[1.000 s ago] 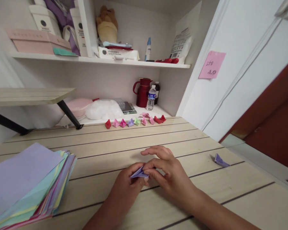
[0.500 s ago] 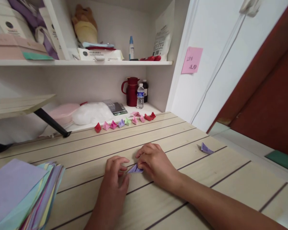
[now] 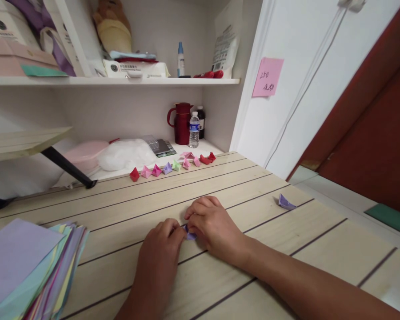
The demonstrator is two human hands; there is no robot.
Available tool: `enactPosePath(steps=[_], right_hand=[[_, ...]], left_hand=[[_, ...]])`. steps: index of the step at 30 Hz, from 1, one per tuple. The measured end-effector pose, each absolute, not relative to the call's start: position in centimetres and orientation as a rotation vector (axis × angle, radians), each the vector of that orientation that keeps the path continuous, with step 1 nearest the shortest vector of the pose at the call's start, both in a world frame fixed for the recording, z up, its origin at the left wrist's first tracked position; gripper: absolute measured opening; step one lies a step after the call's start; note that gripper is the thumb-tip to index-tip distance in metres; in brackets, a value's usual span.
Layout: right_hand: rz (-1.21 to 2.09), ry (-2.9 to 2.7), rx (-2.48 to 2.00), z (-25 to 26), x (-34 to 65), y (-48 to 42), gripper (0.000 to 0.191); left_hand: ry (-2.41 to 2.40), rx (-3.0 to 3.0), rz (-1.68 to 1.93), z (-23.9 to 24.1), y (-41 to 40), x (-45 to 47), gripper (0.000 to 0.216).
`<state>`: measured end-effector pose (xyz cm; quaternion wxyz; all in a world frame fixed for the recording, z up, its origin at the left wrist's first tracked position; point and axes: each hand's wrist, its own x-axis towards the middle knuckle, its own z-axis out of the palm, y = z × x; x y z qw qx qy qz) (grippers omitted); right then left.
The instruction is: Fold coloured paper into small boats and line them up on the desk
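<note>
A small piece of folded purple paper (image 3: 190, 235) is held low over the wooden table (image 3: 126, 266), mostly covered by fingers. My left hand (image 3: 163, 249) is closed on its left end, thumb and fingertips pinched together. On the right end, my right hand (image 3: 211, 222) also pinches the paper, with its fingers curled over the far side. Farther right lies another folded purple paper piece (image 3: 286, 202), apart from both hands. Beyond my hands stands a row of small folded paper boats in several colours, among them a green one (image 3: 176, 165) and a purple one (image 3: 167, 168).
A stack of coloured paper sheets (image 3: 23, 262) lies at the table's left. Behind the boats, the shelf holds a dark red jug (image 3: 182, 124), a water bottle (image 3: 194, 133) and a white plastic bag (image 3: 125, 154). A small raised stand (image 3: 26, 142) stands at the left.
My left hand has moved right and closed on the purple paper's left end; its fingers were apart before. My right hand keeps its grip. The view has shifted slightly.
</note>
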<state>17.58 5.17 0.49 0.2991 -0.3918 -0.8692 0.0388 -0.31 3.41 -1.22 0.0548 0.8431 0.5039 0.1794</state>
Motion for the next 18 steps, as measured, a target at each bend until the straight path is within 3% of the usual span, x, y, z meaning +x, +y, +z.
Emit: enactPosePath(steps=[5,10,18], right_hand=[[0.19,-2.26,-1.069,0.5,17.5,5.1,0.018],[0.617,-1.984,-1.087,0.6,19.0,6.4,0.01],[0.933,-1.947,-1.209,0.3,21.2,7.6,0.032]], left_hand=[[1.531,2.586,0.543,-1.4,3.6,-0.5,0.025],[1.473,2.32,0.746,-1.2,3.9,-0.9,0.018],[1.453,2.165,0.828,-1.3,3.7,-1.1,0.017]])
